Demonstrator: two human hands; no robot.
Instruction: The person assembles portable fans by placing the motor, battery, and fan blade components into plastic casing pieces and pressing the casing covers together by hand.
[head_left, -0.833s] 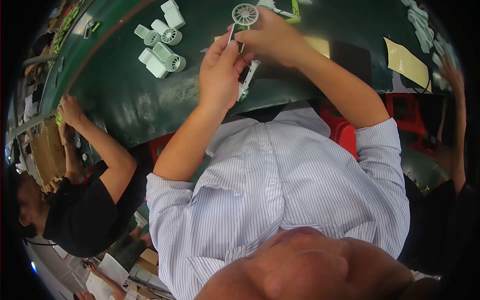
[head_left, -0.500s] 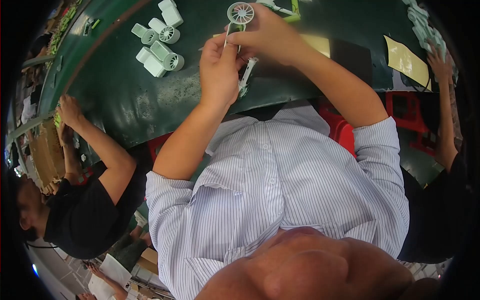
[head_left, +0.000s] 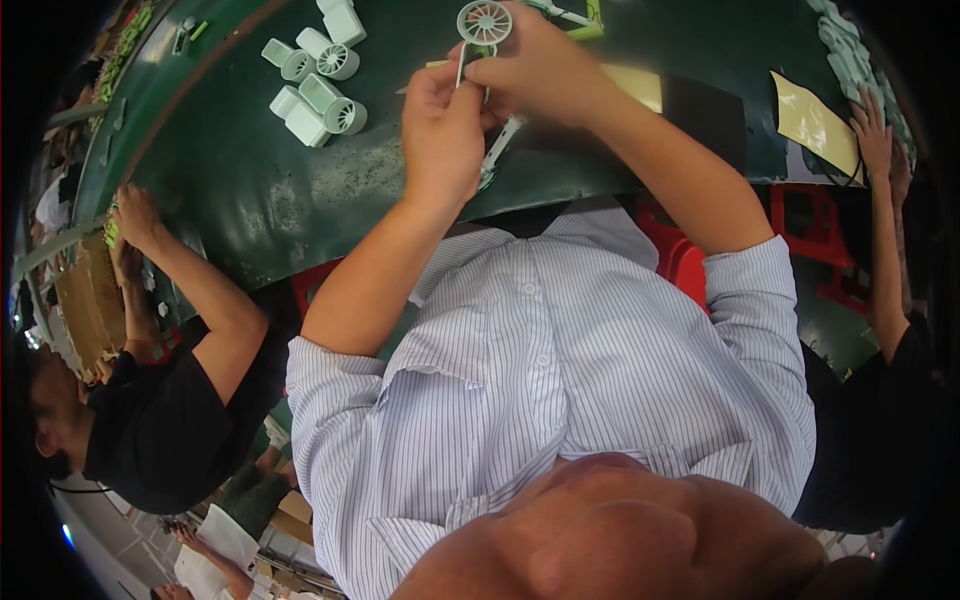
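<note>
Over the dark green table (head_left: 390,60), both hands hold a pale plastic fan housing with a round, spoked grille (head_left: 484,22) at its far end. My left hand (head_left: 438,135) pinches the near part of the housing with thumb and fingers. From the right, my right hand (head_left: 545,65) closes round its side, thumb toward the left thumb. The fingers cover much of the piece, so its inner side is hidden. Just below the hands is a narrow white plastic part (head_left: 499,147), slanted and slightly blurred; whether a hand holds it is unclear.
Several pale green fan housings (head_left: 307,112) lie at the left. Yellow sheets (head_left: 815,125) lie at the right, and bright green parts (head_left: 590,25) beyond my right hand. Co-workers' hands (head_left: 140,215) are at left and right, the right one by piled pale parts (head_left: 850,50). Red stools (head_left: 680,265) stand beneath.
My hands and the fan housing have shifted very slightly to the right. The narrow white part below them has tilted a little. The right co-worker's hand has moved slightly.
</note>
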